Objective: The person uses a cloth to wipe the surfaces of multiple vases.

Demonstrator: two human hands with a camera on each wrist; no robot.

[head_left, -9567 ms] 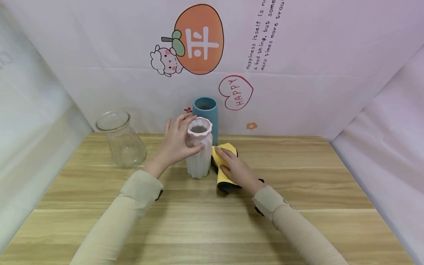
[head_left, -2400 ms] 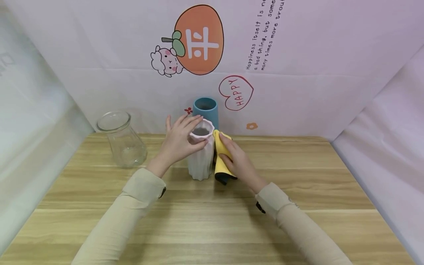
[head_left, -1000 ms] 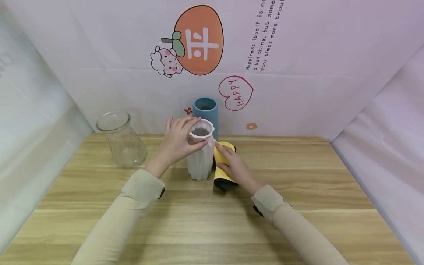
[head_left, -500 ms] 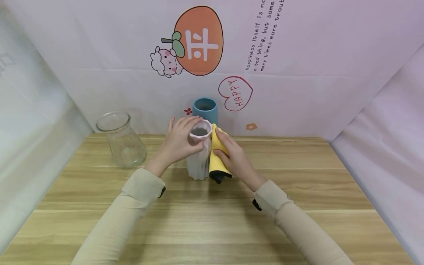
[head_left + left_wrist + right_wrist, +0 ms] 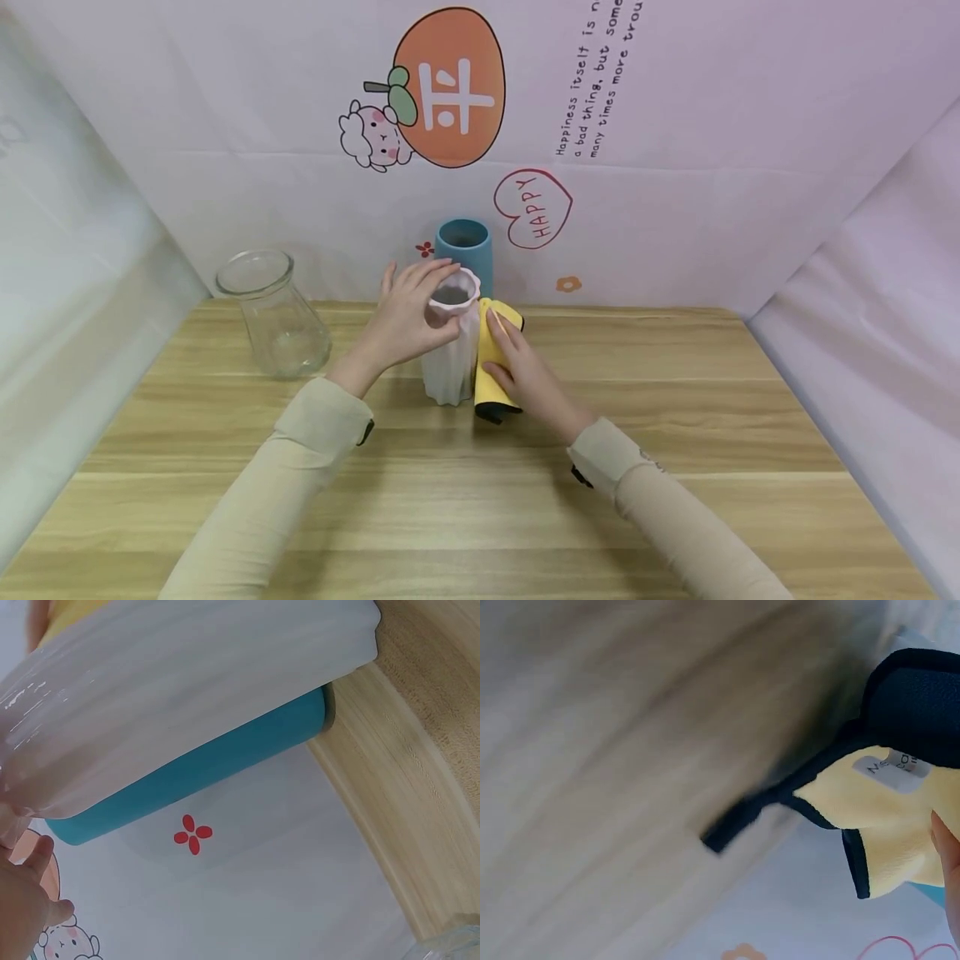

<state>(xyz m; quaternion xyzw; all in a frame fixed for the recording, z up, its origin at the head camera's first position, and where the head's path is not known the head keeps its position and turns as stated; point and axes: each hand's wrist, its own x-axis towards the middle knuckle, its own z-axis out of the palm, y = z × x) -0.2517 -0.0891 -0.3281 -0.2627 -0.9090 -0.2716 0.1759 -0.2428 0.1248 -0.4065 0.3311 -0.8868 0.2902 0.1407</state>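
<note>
In the head view a white fluted vase (image 5: 450, 362) stands upright on the table. My left hand (image 5: 405, 321) grips it round the neck from the left, thumb in front and fingers at the scalloped rim. My right hand (image 5: 534, 379) holds a yellow cloth (image 5: 491, 392) with black edging against the vase's right side. The right wrist view shows the cloth's dark underside and a pale label (image 5: 892, 771), with one finger (image 5: 949, 862) on the yellow face. The vase's wall (image 5: 195, 682) fills the top of the left wrist view. Cloth covers part of its right side.
Close behind the white vase stands a blue vase (image 5: 465, 250), partly hidden. A clear glass vase (image 5: 281, 325) is on the left of the wooden table (image 5: 480, 517). A printed white cloth backdrop (image 5: 675, 233) rises at the table's back edge.
The cloth and right hand have shifted up and down along the vase's right side; since half a second ago they have slid slightly lower. The left hand keeps its hold on the vase, which barely moves.
</note>
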